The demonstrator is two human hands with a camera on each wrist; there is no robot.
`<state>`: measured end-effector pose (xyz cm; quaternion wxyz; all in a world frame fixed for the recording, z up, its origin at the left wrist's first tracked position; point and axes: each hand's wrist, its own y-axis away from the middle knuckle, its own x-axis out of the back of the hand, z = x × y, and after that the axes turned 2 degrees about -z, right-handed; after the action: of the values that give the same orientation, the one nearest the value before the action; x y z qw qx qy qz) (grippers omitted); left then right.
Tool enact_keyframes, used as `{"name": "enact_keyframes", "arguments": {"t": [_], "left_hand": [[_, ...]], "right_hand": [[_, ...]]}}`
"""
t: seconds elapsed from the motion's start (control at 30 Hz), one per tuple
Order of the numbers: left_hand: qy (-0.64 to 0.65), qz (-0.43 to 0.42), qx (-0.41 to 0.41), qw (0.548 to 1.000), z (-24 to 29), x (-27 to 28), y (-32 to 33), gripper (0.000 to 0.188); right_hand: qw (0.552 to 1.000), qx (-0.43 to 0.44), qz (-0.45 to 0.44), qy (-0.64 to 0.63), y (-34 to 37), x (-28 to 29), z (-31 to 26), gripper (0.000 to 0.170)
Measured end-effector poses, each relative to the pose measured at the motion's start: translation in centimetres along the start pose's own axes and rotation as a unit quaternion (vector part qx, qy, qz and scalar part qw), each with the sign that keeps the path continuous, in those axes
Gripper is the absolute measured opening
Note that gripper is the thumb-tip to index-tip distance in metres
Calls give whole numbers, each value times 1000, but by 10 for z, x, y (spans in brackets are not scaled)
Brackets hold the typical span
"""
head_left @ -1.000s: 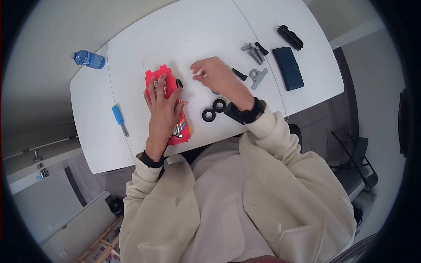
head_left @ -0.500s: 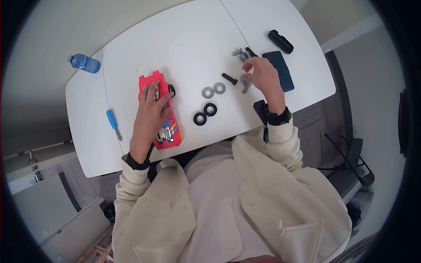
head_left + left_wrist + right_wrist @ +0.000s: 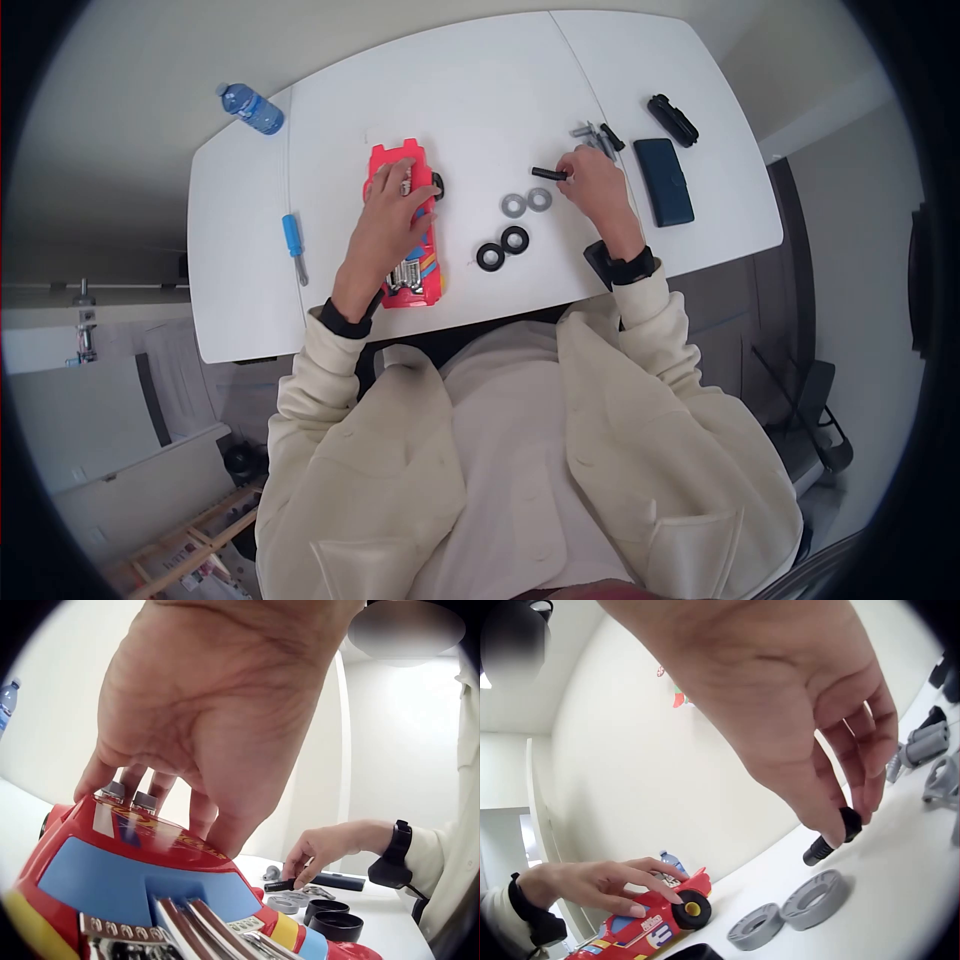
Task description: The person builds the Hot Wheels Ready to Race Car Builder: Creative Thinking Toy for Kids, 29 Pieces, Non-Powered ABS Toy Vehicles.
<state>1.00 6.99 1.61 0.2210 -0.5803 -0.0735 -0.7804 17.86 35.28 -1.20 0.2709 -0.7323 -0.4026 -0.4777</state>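
1. Red plastic toy race car (image 3: 425, 258): located left of centre on the white table (image 3: 470, 100), set upright with its long axis pointed away from the person; chrome engine trim, blue panels and yellow striping are shown on the body
2. Black wheel (image 3: 692, 910) with a yellow hub: fitted on the car's right-hand side, at the end farther from the person
3. Left hand (image 3: 388, 222): laid across the top of the car with fingers spread and extended; the body is touched from above, with the thumb placed on the near side in the left wrist view
4. Right hand (image 3: 597, 188): raised just above the table, right of the car; a black bolt (image 3: 825, 849) is pinched between thumb and fingers near its head, with the shank directed toward the car
5. Two grey rings (image 3: 832, 909): laid flat side by side, between the car and the right hand
6. Two black tyres (image 3: 499, 264): laid flat next to each other, nearer the person than the rings
7. Grey bracket (image 3: 934, 787): positioned beyond the right hand, partly cut off in the right wrist view
8. Blue-handled screwdriver (image 3: 292, 235): placed left of the car, well apart from it
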Motion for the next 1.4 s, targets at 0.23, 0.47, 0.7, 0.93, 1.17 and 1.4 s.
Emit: {"name": "enact_keyframes", "arguments": {"t": [0.23,0.47,0.7,0.93,1.17,1.4], "left_hand": [[1,19,-19,1000,-1,-4,-1,39],[3,9,-3,1000,-1,-4,0,43],[148,80,-2,986,-14,17,-1,66],[208,40,148,966,-43,7,24,73],[234,43,153,959,-45,-1,28,65],[226,43,153,961,-44,-2,28,64]], "right_hand": [[974,130,-13,-183,-21,-30,-38,17],[948,131,-84,-278,-34,-56,-85,18],[935,154,-93,-304,-42,-77,-90,22],[918,91,-137,-360,-42,-76,-97,24],[918,87,-134,-362,-46,-86,-93,19],[897,-60,-195,-391,-35,-57,-111,13]]}}
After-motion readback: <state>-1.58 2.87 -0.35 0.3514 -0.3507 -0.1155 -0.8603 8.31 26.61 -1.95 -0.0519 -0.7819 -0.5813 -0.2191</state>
